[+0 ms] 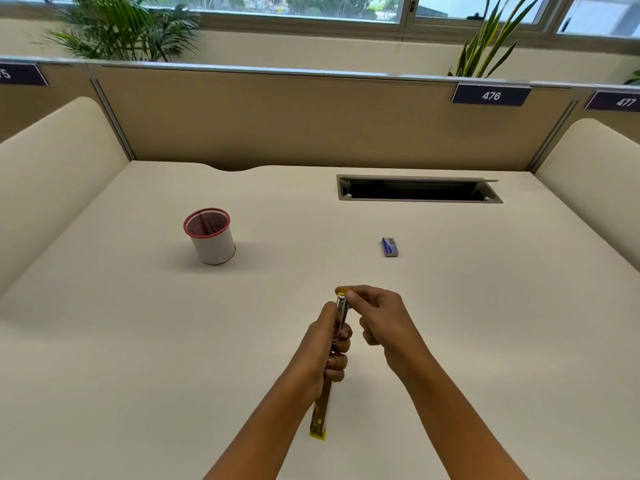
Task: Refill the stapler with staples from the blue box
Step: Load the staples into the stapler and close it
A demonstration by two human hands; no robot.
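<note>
While we hold the work above the desk [138,341], the main hazards come from what is in our hands, low and centre in the frame. The red mesh pen cup [210,236], left of centre, stands well apart from both hands and looks unlikely to be disturbed.

The stapler [341,315] runs lengthwise from mid-frame down toward the lower centre, its yellow end cap showing below the wrist. The left hand [323,355] wraps its fingers closed around the body. If that grip loosens while the far end is worked, we judge the stapler may twist or drop to the desk.

The right hand [379,318] pinches the yellow tip at the far end between thumb and forefinger, the other fingers curled. A spring-loaded part there could snap back on the fingertips, or slip free; we cannot tell whether the magazine is open.

The blue box [390,246] lies right of centre, well apart from both hands, untouched. Its small staples could scatter if it is tipped on opening.
</note>
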